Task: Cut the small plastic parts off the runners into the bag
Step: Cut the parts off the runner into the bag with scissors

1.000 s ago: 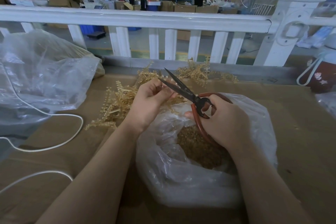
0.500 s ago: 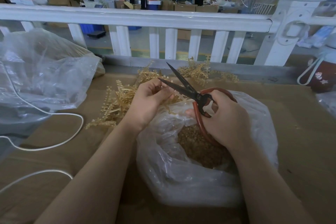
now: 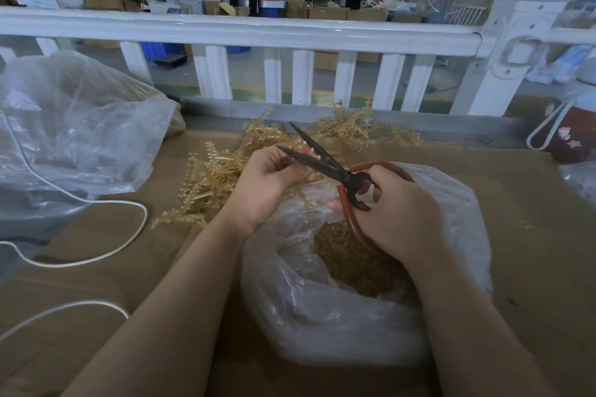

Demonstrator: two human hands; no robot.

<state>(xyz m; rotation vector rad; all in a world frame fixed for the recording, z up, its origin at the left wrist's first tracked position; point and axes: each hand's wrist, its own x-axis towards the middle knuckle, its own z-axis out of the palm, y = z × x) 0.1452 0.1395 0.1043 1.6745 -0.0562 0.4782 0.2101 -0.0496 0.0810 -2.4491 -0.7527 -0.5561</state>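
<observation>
My left hand (image 3: 269, 185) pinches a thin amber plastic runner (image 3: 301, 177) just above the mouth of a clear plastic bag (image 3: 322, 313). My right hand (image 3: 398, 214) grips black scissors (image 3: 317, 159) by their red-brown loop handles. The blades are parted, with the runner's small parts between them. Inside the bag lies a heap of cut amber parts (image 3: 351, 263). A pile of uncut runners (image 3: 209, 180) lies on the cardboard behind my left hand.
A big clear bag (image 3: 74, 135) bulges at the left, with a white cord (image 3: 96, 203) looping over the cardboard table top (image 3: 532, 235). More runners (image 3: 351, 127) lie by the white railing (image 3: 245, 30). A dark red jug (image 3: 571, 135) stands at the right edge.
The scissors' blades have opened wider and shifted slightly along the runner. My left hand stays almost in place on the runner.
</observation>
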